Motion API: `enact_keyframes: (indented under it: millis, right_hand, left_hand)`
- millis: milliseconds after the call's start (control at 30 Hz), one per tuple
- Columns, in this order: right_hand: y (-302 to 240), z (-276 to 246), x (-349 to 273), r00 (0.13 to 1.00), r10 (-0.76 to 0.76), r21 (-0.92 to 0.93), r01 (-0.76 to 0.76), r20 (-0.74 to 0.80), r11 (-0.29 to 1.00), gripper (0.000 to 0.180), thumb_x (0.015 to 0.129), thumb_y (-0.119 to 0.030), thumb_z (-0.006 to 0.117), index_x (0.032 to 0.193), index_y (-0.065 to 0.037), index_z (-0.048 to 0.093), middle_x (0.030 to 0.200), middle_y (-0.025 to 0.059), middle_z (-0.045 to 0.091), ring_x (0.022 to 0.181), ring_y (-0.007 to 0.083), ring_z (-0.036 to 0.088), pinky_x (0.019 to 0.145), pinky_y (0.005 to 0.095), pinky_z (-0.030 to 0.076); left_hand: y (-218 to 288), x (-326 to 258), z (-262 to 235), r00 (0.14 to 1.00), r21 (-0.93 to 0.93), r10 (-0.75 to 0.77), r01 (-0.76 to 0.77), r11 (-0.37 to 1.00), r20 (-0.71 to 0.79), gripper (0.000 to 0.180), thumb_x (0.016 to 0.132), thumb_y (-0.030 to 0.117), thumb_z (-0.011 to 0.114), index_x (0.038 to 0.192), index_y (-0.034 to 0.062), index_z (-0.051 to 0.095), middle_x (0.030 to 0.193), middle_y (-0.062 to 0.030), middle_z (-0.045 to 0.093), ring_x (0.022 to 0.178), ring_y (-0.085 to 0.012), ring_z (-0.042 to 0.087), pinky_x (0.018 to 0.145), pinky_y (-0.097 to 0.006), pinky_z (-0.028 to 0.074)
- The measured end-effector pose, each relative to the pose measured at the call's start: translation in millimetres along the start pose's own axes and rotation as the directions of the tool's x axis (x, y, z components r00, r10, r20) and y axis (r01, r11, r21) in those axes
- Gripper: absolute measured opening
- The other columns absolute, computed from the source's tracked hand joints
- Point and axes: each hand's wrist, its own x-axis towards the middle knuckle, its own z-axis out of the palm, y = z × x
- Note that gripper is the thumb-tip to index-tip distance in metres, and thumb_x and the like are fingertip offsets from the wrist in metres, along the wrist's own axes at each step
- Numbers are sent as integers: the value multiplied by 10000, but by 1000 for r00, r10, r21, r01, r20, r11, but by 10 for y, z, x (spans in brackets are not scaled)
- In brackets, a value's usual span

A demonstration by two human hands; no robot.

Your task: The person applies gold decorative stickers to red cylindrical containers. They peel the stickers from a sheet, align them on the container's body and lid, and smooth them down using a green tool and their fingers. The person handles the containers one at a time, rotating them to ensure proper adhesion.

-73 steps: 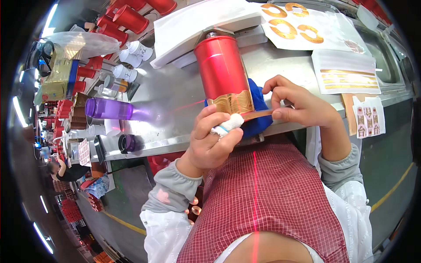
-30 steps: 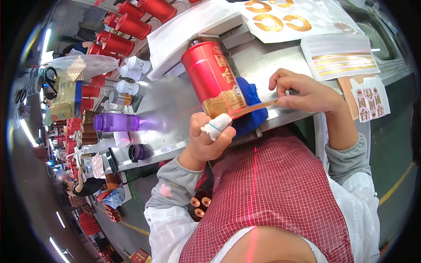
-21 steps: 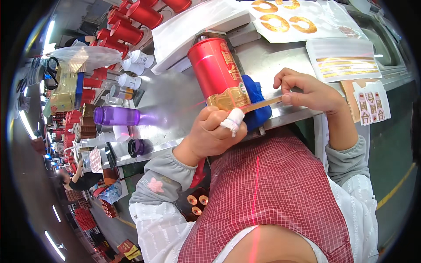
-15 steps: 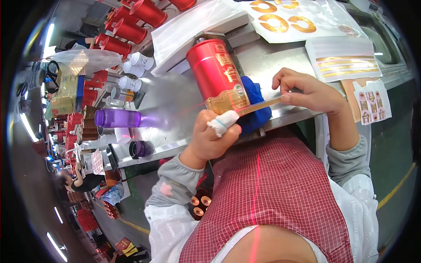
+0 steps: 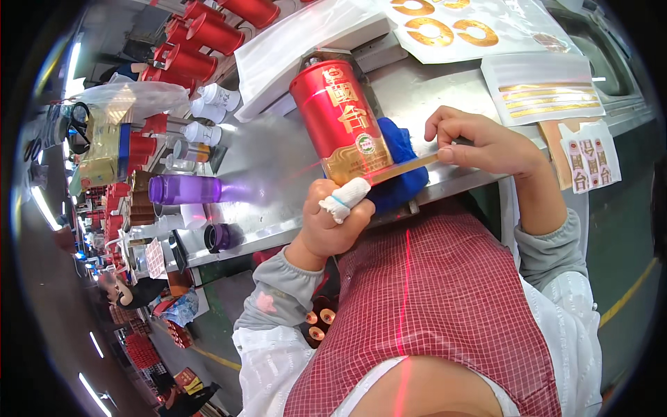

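Bottle (image 5: 342,121), one, red, lies on the bench (image 5: 445,90) as before, left hand (image 5: 333,215) still closed against its base, right hand (image 5: 483,142) still pinching one gold strip (image 5: 403,167), apparently touching it.

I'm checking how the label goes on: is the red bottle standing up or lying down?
Lying down. The red bottle rests on its side against a blue cloth; the left hand steadies its base end.
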Motion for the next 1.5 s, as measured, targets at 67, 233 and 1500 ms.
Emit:
enact_keyframes:
  millis: [67,233,1500]
  right_hand:
    - [8,9,27,999,-35,-62,33,-32,998,220,919,-209,593,834,-10,556,1031,64,521,895,149,477,794,272,402]
    - [5,21,51,997,-59,-62,57,-41,996,220,919,-207,592,837,-6,558,1026,65,527,891,150,479,788,273,405]
    - [15,96,101,999,-39,18,39,-17,999,216,912,-188,588,794,-14,540,1018,53,510,886,141,456,787,268,390]
  left_hand:
    - [4,6,9,998,-45,-55,53,998,-34,284,547,48,719,809,146,668,1056,-21,602,802,-196,530,643,-334,445]
    - [-92,75,26,979,80,179,-187,979,99,279,560,62,732,817,154,672,1040,1,583,809,-199,521,637,-335,428]
    - [-14,-27,-28,999,45,-1,-1,999,32,276,517,77,698,786,131,666,963,-40,605,789,-225,521,634,-364,416]
